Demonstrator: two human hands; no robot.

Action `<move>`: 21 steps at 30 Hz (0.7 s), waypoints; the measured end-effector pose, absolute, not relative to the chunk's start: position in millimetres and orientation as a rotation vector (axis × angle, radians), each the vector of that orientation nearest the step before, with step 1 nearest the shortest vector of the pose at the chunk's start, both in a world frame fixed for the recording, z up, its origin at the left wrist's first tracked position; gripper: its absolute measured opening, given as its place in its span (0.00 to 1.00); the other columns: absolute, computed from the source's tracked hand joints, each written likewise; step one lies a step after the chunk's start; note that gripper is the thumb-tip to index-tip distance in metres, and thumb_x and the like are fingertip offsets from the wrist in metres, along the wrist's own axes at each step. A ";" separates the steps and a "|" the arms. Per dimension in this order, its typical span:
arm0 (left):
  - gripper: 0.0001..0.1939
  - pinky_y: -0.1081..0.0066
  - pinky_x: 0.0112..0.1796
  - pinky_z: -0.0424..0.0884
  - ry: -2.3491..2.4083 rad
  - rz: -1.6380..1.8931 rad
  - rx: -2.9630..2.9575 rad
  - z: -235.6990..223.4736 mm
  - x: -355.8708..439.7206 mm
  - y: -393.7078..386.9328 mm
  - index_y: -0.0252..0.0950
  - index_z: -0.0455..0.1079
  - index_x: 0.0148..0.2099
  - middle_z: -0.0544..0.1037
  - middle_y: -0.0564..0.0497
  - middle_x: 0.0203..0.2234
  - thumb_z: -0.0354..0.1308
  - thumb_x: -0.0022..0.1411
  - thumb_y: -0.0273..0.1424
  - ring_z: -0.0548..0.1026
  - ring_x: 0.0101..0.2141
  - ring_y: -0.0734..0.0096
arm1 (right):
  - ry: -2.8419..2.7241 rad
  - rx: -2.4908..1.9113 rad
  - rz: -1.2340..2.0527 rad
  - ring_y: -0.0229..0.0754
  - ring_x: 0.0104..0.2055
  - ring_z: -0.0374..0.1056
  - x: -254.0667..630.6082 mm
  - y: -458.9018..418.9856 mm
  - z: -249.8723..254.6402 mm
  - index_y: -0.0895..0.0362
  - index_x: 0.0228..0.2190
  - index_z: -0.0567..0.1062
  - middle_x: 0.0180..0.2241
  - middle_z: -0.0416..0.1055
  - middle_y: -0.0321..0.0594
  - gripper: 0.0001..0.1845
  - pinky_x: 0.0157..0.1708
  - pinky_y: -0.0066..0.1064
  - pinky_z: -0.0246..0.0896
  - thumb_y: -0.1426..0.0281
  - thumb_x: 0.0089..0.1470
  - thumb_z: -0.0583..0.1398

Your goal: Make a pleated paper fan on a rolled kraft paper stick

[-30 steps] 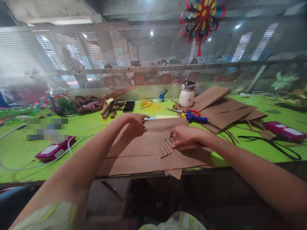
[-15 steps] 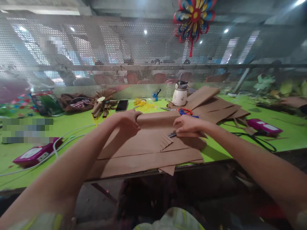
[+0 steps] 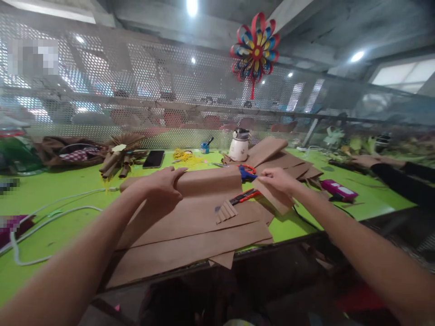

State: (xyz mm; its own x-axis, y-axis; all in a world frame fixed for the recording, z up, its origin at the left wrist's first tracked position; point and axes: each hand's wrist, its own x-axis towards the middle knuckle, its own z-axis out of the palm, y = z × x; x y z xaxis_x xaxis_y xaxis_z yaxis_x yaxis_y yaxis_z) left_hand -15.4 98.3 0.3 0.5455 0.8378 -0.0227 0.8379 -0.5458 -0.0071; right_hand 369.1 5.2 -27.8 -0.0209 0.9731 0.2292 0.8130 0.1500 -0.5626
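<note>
My left hand [image 3: 166, 182] lies on a curled sheet of brown kraft paper [image 3: 210, 179], its thumb apart from the fingers. With fingers pinched together, my right hand [image 3: 278, 180] holds a strip of kraft paper [image 3: 277, 199] by its upper end, tilted over the table's right part. Left of that strip lies an orange utility knife [image 3: 246, 195]. Its tip is close to a small pleated paper piece [image 3: 226, 212]. A blue handle [image 3: 246, 174] and orange-handled scissors [image 3: 250, 169] rest behind, partly hidden by the curled sheet. More flat paper [image 3: 190, 244] reaches the front edge.
Behind stand a white flask [image 3: 239, 147] and a blue jar [image 3: 205, 148]. A phone [image 3: 153, 159] and rolled paper bundles [image 3: 115, 165] lie left. Stacked paper [image 3: 275, 158] and a purple box [image 3: 339, 190] are right. Another person's hands [image 3: 367, 160] show far right. A white cable [image 3: 64, 208] crosses the left.
My right hand has moved the paper strip to the right, uncovering the orange knife. My left hand still rests on the curled sheet. The camera view has turned right and tilted up.
</note>
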 end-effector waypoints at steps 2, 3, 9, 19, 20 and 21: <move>0.45 0.63 0.41 0.66 1.498 -0.016 2.759 -0.3 -16.9 95.2 0.46 0.50 0.65 0.68 0.43 0.46 0.57 0.44 0.47 0.70 0.44 0.54 | -1.756 -1.681 0.359 0.36 0.22 0.59 371.5 10.8 -22.6 0.62 0.32 0.74 0.20 0.66 0.35 0.19 0.22 0.27 0.52 0.59 0.48 0.54; 0.45 0.63 0.41 0.67 1.492 -0.007 2.760 -0.7 -17.3 93.6 0.47 0.50 0.65 0.68 0.44 0.46 0.57 0.45 0.47 0.70 0.44 0.54 | -1.716 -1.667 0.359 0.37 0.21 0.59 372.5 13.4 -20.2 0.62 0.37 0.74 0.20 0.66 0.34 0.20 0.21 0.27 0.53 0.60 0.48 0.54; 0.41 0.61 0.47 0.65 1.371 0.115 2.850 -6.0 -13.4 88.3 0.50 0.50 0.64 0.62 0.46 0.55 0.57 0.48 0.41 0.66 0.50 0.53 | -1.752 -1.514 0.428 0.42 0.36 0.68 347.2 13.1 -12.7 0.58 0.35 0.77 0.31 0.74 0.41 0.15 0.37 0.33 0.62 0.69 0.47 0.53; 0.39 0.60 0.52 0.60 1.236 0.096 2.939 -8.5 -3.3 80.9 0.46 0.52 0.64 0.60 0.46 0.58 0.56 0.49 0.36 0.63 0.53 0.54 | -2.906 -1.373 -0.239 0.49 0.39 0.60 263.3 -15.5 -5.3 0.58 0.34 0.78 0.37 0.66 0.48 0.19 0.37 0.36 0.55 0.56 0.47 0.61; 0.39 0.60 0.52 0.60 1.241 0.092 2.937 -7.9 -2.7 79.3 0.46 0.51 0.64 0.59 0.46 0.59 0.56 0.49 0.36 0.63 0.53 0.54 | -2.971 -1.333 -0.208 0.49 0.40 0.60 262.6 -10.8 -4.0 0.58 0.36 0.77 0.37 0.66 0.47 0.21 0.37 0.36 0.55 0.55 0.46 0.62; 0.40 0.60 0.52 0.60 1.246 0.090 2.933 -7.5 -2.3 78.1 0.45 0.51 0.64 0.59 0.46 0.59 0.56 0.49 0.36 0.63 0.53 0.54 | -3.025 -1.301 -0.154 0.48 0.40 0.60 262.6 -5.6 -2.8 0.57 0.37 0.77 0.37 0.66 0.47 0.22 0.38 0.35 0.55 0.54 0.46 0.62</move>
